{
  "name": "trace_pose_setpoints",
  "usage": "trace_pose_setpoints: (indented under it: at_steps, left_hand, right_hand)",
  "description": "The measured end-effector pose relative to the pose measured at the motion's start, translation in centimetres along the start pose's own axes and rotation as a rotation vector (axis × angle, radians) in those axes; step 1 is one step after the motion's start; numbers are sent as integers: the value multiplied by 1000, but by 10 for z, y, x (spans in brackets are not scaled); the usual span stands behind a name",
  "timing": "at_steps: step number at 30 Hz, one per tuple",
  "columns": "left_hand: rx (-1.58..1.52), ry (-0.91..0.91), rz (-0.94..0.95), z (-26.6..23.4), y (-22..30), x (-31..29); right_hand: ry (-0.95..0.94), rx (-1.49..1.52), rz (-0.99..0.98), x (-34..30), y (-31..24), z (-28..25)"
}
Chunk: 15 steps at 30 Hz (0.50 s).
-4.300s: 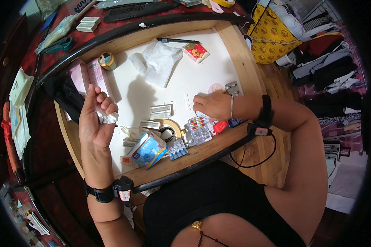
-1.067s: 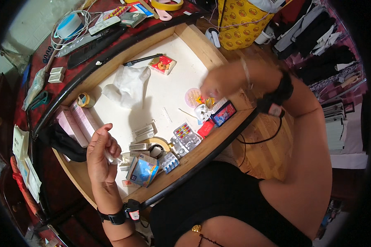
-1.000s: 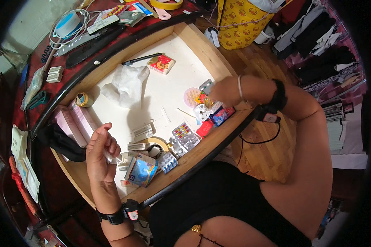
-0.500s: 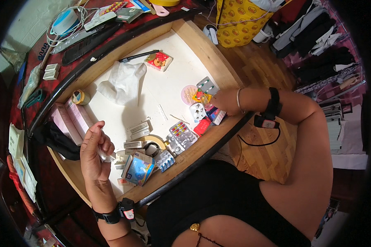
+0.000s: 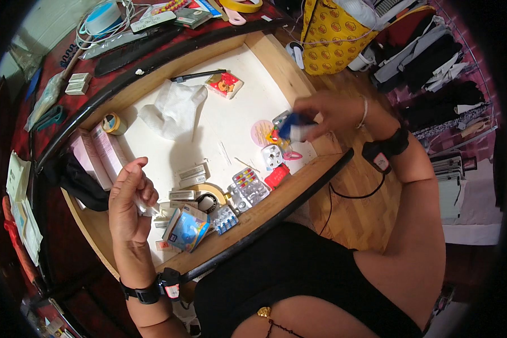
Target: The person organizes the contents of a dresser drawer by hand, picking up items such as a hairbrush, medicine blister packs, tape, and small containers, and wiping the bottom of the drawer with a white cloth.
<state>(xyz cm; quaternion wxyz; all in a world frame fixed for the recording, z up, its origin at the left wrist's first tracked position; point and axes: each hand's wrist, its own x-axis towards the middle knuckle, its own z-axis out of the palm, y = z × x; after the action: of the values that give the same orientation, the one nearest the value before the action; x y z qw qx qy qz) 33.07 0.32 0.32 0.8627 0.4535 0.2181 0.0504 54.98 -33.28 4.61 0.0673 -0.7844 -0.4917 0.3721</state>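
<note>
Over the right end of an open wooden drawer [image 5: 279, 65], my right hand [image 5: 332, 114] grips a small dark-blue box [image 5: 292, 126], smeared by motion. Beneath it lie a round pink card [image 5: 261, 133], a white blister pack [image 5: 272, 156], a red packet [image 5: 277, 176] and a pink hair clip [image 5: 292, 155]. My left hand [image 5: 130, 197] hovers at the drawer's left side with curled fingers; something whitish shows below them, too hidden to name. Close to it are a blue carton [image 5: 188, 227], small white boxes [image 5: 191, 175], and blister packs [image 5: 248, 188].
Crumpled white tissue [image 5: 174, 110], a black pen [image 5: 198, 75] and a red packet with a cartoon bear [image 5: 224, 84] lie farther back in the drawer. Long pink boxes [image 5: 108, 152] and a small jar [image 5: 114, 123] stand at its left. A yellow bag [image 5: 335, 36] sits beyond.
My right hand has lifted the dark-blue box from the drawer's right corner, uncovering a pink hair clip. My left hand has barely moved. The whole view has shifted slightly.
</note>
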Motion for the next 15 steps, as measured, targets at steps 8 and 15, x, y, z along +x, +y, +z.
trace_pose_setpoints:
  at_steps: [8,15]
  left_hand:
    - [-19,0,-22,-4,-1,-2]
    - [-72,-5,-8,-8,3,-4]
  right_hand:
    - [419,1469,-355,15,-15,-33]
    - [375,1527,-409,31,-24,-63]
